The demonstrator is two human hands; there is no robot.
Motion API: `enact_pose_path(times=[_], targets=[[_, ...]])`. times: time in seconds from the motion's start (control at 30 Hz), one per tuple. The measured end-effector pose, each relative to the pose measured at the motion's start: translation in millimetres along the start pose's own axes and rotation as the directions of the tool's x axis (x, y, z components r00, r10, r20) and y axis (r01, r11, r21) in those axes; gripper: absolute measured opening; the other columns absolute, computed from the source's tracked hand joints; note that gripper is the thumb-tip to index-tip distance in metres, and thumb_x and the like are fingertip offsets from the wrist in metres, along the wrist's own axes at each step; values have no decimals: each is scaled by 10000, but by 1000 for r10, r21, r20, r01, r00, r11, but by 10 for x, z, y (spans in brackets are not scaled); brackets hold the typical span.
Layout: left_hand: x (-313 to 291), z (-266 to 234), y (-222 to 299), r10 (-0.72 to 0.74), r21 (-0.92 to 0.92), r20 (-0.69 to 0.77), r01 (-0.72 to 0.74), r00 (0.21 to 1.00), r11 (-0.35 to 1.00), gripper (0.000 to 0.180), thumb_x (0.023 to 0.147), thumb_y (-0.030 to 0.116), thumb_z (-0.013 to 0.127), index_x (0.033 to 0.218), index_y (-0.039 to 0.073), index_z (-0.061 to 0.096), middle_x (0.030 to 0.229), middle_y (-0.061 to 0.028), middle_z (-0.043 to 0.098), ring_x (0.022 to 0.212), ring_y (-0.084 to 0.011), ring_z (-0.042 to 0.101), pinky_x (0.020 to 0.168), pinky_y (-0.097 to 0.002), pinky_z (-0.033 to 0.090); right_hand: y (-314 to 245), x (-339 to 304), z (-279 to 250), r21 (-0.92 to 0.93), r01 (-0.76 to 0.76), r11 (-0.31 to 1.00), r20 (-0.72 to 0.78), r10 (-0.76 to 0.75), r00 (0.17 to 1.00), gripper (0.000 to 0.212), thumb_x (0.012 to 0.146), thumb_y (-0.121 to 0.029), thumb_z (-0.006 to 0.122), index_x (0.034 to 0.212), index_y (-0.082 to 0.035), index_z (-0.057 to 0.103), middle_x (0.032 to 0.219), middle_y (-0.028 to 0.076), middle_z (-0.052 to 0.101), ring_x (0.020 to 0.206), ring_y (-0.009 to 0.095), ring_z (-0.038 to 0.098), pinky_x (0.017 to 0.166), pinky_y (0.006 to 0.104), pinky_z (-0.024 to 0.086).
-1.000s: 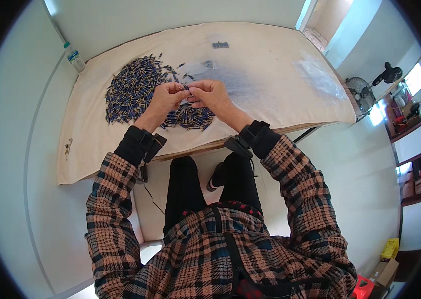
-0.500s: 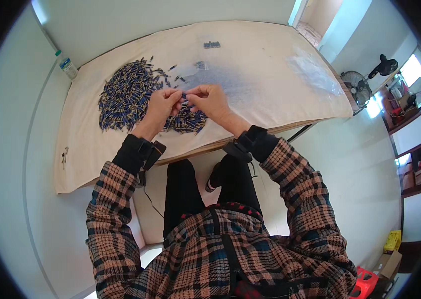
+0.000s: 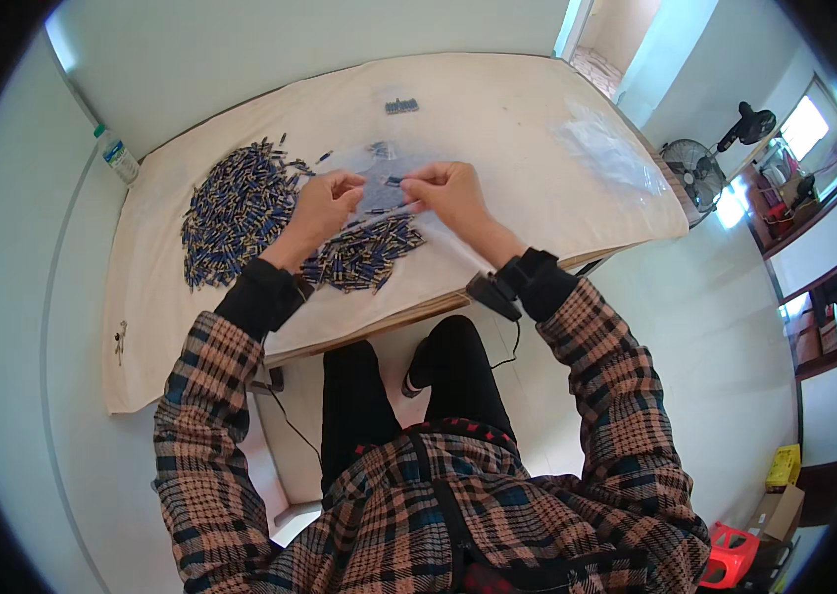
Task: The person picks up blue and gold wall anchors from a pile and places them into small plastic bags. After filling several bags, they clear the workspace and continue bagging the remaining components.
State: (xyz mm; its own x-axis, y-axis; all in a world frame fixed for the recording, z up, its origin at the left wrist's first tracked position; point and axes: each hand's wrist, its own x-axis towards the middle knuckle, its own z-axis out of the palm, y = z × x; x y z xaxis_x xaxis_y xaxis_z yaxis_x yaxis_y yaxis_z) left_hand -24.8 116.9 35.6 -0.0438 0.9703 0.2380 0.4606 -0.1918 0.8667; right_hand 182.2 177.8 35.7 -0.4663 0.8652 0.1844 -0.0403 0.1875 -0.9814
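Note:
My right hand pinches a small dark blue piece with a pale end between thumb and fingertips, above the table. Left of it, my left hand hovers with curled fingers, a small gap between thumb and forefinger; I make out nothing in it. Beneath and nearer me lies a smaller pile of blue pieces with brass-coloured ends. A larger heap of the same pieces spreads to the left. Farther back, several pieces stand side by side in a short row.
A cream cloth covers the table, blue-stained in the middle. Clear plastic bags lie at the right; a small metal thing lies near the left edge. A bottle stands far left. A fan stands beyond the right edge.
My hands have moved apart; the right has drawn the small piece away from the left. The view has shifted slightly, uncovering more of the near pile.

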Motion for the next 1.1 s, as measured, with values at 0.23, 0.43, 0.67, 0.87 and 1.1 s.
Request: enact_pose_path(times=[0.23,0.43,0.67,0.87,1.1], targets=[[578,100,-346,394,605,8,-319,919,730,293,690,92,701,947,55,567,866,-127,577,795,-295,568,692,-376,468,165,530,-331,-21,-85,996,-189,79,979,139,790,-59,660,846,68,648,741,107,650,617,137,629,558,235,543],[793,332,-338,319,775,31,-225,947,591,277,685,69,694,874,68,492,874,-131,526,881,-327,525,717,-408,452,485,862,-323,-26,-178,984,-227,168,959,133,787,-59,656,839,64,651,734,103,650,615,136,629,557,235,545],[864,291,-551,281,727,42,-222,959,650,233,703,82,670,852,78,490,837,-129,516,819,-330,542,685,-415,451,659,1085,-292,50,-298,953,-137,302,943,134,792,-77,655,833,51,655,722,95,649,606,128,620,548,224,530],[853,300,-576,291,685,47,-243,956,687,199,705,98,661,828,79,506,813,-119,519,775,-328,549,666,-413,451,715,1075,-230,77,-297,952,-77,303,950,141,782,-83,657,819,53,657,704,88,650,587,122,617,516,216,514],[812,410,-466,238,655,66,-222,969,722,126,700,108,665,733,82,545,825,-118,528,821,-319,549,694,-411,458,662,1016,-214,-79,-186,979,-10,186,983,131,768,-69,642,805,54,667,678,87,652,547,118,612,481,214,497]])
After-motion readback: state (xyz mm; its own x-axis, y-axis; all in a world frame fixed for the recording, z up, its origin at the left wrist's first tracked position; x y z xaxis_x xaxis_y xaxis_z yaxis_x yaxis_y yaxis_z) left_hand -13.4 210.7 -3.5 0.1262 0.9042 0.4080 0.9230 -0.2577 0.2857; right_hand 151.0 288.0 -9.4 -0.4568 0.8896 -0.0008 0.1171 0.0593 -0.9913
